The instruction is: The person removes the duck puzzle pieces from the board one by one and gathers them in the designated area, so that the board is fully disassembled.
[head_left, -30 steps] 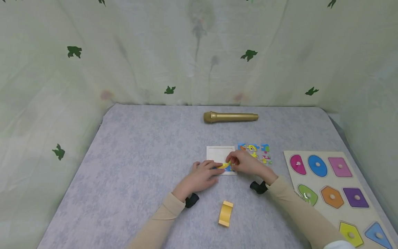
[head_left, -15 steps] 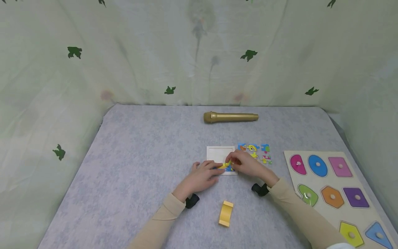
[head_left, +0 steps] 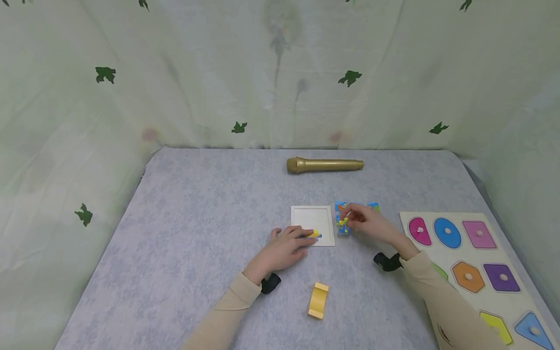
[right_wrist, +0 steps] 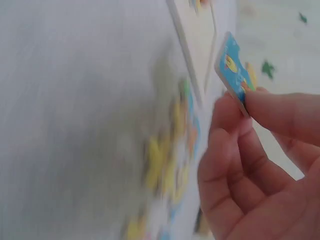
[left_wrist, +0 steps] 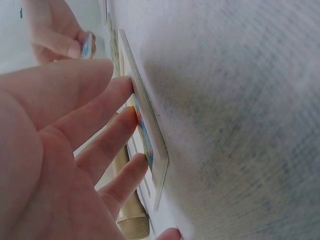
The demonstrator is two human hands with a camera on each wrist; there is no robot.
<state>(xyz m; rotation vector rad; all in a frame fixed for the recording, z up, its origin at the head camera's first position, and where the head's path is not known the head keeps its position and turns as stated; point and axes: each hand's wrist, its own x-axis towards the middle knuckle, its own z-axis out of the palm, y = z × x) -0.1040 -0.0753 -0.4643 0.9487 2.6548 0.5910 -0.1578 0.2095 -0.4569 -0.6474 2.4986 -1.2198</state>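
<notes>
A small white puzzle tray (head_left: 311, 217) lies mid-table, with colourful jigsaw pieces (left_wrist: 142, 127) along its near side. My left hand (head_left: 285, 247) rests over the tray's near left part, extended fingers touching the pieces and rim; it partly hides them. To the right of the tray, my right hand (head_left: 372, 224) pinches a blue jigsaw piece with yellow marks (right_wrist: 234, 67) between thumb and fingers, raised off the table. Loose puzzle pieces (right_wrist: 172, 155) lie beneath and beyond that hand, blurred in the right wrist view and partly covered in the head view.
A gold microphone (head_left: 324, 165) lies behind the tray. Nearer the front is a yellow arched block (head_left: 318, 301). On the right, a large board with coloured knobbed shapes (head_left: 468, 277) sits partly under the right forearm. Pale curtains hang behind the table.
My right hand has lifted the blue piece from the tray's near right corner and moved right, towards the loose pieces. My left hand stays in place on the tray.
</notes>
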